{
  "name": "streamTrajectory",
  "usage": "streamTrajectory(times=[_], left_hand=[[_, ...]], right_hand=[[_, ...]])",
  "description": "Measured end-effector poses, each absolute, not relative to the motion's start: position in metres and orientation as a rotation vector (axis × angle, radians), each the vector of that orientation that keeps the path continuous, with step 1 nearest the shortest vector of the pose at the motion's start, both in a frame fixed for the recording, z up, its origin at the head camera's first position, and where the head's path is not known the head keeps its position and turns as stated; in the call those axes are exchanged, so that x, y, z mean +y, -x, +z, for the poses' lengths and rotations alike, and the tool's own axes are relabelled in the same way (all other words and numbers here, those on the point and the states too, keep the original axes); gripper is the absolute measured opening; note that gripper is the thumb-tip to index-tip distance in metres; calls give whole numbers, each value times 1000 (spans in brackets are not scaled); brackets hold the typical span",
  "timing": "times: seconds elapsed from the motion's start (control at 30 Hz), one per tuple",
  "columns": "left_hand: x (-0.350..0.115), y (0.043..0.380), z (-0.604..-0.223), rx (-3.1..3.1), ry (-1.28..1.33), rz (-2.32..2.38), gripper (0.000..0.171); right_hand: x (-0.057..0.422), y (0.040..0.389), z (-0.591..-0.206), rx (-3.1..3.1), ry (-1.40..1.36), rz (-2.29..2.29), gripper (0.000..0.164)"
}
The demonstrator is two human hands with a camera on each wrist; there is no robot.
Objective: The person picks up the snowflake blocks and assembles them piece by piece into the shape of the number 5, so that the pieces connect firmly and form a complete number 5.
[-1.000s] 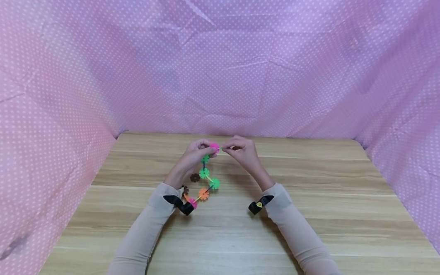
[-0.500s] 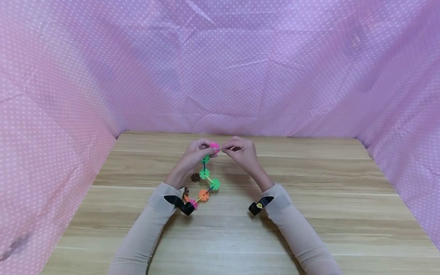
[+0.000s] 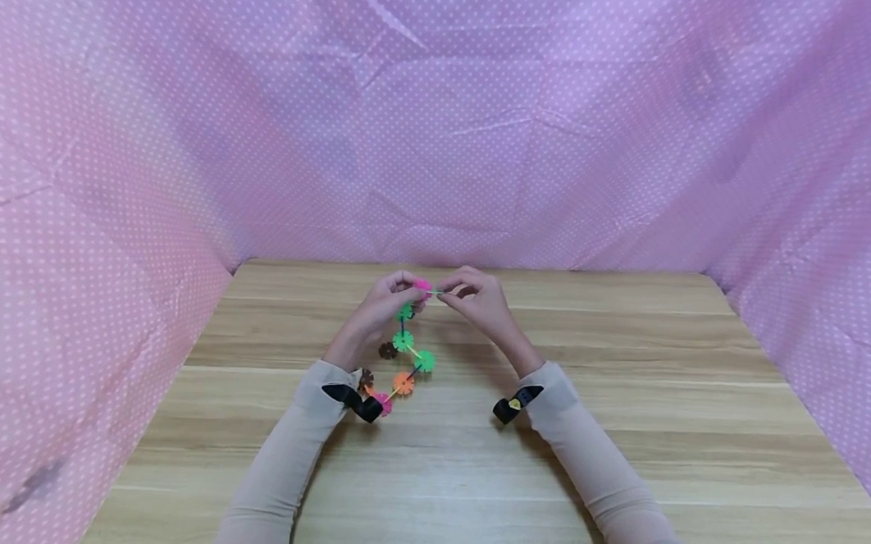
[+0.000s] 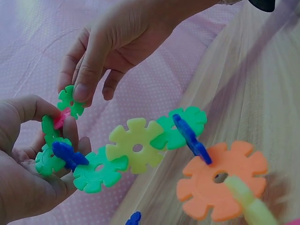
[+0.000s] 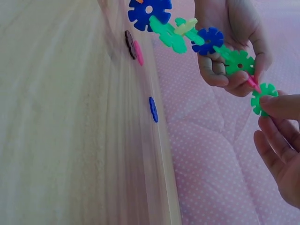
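Note:
My left hand (image 3: 382, 309) grips the far end of a chain of flower-shaped notched plastic discs, close to a pink disc (image 3: 422, 287). From there the chain hangs toward the table with green discs (image 4: 98, 174), a yellow disc (image 4: 136, 152), blue discs (image 4: 187, 133) and an orange disc (image 4: 220, 201), slotted together edge to edge. Between thumb and fingers my right hand (image 3: 482, 301) pinches a green disc (image 5: 266, 89), whose edge meets the pink disc in both wrist views. The chain's lower end passes beside my left wrist and is partly hidden by the strap.
Loose discs lie on the wooden table (image 3: 655, 448): a brown disc (image 5: 130, 45), a pink disc (image 5: 138, 53) and a blue disc (image 5: 153, 110), near the table's edge (image 5: 164, 178) in the right wrist view. Pink dotted cloth (image 3: 442, 141) hangs around the back and sides.
The left hand and the chain have shifted very slightly up and left. More of the green disc now shows between the hands, while the right hand has barely moved.

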State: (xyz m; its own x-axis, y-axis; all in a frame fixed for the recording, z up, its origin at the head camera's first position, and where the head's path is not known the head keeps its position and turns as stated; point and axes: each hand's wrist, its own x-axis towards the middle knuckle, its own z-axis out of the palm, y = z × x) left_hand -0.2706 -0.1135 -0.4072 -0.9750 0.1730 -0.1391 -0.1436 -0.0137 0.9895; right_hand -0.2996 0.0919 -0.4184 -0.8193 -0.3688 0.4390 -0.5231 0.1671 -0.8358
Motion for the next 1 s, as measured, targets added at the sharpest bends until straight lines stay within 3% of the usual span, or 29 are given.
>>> streamTrajectory(times=[0.37, 1.0], left_hand=[[-128, 274, -404, 2145, -2, 2078, 10], [-143, 275, -399, 2126, 0, 2082, 13]], right_hand=[[94, 312, -427, -2462, -857, 1819, 21], [54, 349, -452, -2872, -1205, 1704, 31]])
